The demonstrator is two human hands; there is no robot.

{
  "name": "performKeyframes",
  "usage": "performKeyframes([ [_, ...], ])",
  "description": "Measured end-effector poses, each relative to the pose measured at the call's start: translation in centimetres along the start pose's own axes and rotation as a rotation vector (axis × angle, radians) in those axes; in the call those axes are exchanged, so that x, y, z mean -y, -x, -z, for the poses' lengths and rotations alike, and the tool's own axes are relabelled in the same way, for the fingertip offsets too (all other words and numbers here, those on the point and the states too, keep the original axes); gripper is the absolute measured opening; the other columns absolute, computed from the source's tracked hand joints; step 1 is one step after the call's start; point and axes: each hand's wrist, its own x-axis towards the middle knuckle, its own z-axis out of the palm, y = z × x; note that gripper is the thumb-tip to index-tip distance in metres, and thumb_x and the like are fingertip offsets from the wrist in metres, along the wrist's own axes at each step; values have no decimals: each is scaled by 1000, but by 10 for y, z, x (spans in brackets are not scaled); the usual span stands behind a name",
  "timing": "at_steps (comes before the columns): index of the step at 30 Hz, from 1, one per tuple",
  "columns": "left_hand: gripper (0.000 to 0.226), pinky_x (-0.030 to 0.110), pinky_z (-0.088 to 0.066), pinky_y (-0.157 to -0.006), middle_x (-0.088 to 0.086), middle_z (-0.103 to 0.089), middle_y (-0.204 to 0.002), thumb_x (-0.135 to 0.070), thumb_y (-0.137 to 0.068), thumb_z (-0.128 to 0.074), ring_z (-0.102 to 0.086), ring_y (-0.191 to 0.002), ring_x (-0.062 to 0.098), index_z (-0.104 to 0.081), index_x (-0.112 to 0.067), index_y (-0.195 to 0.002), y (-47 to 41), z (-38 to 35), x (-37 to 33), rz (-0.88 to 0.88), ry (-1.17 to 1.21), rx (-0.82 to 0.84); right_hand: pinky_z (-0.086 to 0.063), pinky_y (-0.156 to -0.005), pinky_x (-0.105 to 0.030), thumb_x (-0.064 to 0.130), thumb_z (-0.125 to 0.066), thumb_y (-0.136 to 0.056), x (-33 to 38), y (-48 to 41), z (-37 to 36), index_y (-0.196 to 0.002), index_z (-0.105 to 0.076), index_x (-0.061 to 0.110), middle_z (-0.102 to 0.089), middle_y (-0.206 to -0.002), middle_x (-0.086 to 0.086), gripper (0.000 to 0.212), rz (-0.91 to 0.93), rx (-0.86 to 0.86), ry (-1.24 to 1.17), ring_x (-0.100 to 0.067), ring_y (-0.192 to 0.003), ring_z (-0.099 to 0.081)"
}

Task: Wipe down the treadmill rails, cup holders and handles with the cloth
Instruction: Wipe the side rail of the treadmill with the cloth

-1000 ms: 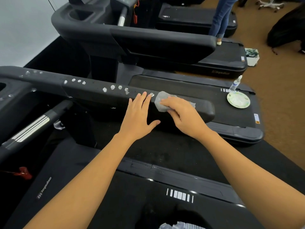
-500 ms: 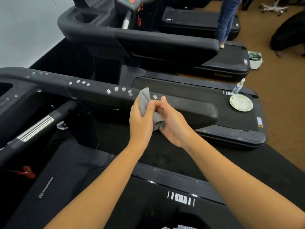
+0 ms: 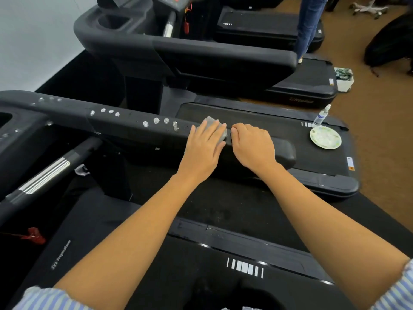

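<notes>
Cloth (image 3: 211, 121): grey, flat on top of near treadmill rail (image 3: 134, 129), pressed under left hand (image 3: 204, 146), fingers straight. Right hand (image 3: 252, 145): on rail just beside cloth, fingers curled; grip on anything not discernible. White spots (image 3: 156, 120) along rail to left. Beyond: plate (image 3: 325, 138), bottle (image 3: 321, 116) on next treadmill deck.

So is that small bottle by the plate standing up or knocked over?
Upright: the bottle stands on the next treadmill's deck with its cap pointing up, just behind the plate.
</notes>
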Motion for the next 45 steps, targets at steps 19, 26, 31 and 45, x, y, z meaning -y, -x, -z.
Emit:
performKeyframes([
  [19,43,37,-21,-110,9,-51,-134,-25,-94,-35,-41,-129,25,-47,-8,-132,3,-4,-2,-99,9,-73,-42,-61,-36,25,-27,-96,1,3,-9,-90,-63,7,-65,-76,-8,41,31,-121,90,-28,-64,-59],
  [26,46,39,-24,-109,7,-46,-141,-29,-96,-34,-36,-134,25,-43,-11,-136,7,9,39,-112,-121,-19,-39,-69,-36,28,-24,-98,0,2,-9,-100,-62,9,-66,-85,-6,43,6,-79,73,-26,-74,-59],
  [31,47,39,-22,-110,10,-46,-140,-28,-95,-31,-33,-134,23,-42,-7,-136,11,7,28,-9,-61,-125,-39,-71,-35,28,-25,-99,-1,2,-9,-102,-62,9,-66,-88,-6,41,9,-88,65,-26,-77,-59],
  [45,61,48,-25,-108,20,-39,-142,6,-82,-50,-34,-132,36,-28,-2,-139,44,-19,62,-245,-448,-179,-31,-64,-31,27,-24,-98,-2,1,-13,-96,-62,9,-65,-81,-6,42,14,-120,81,-25,-69,-56],
])
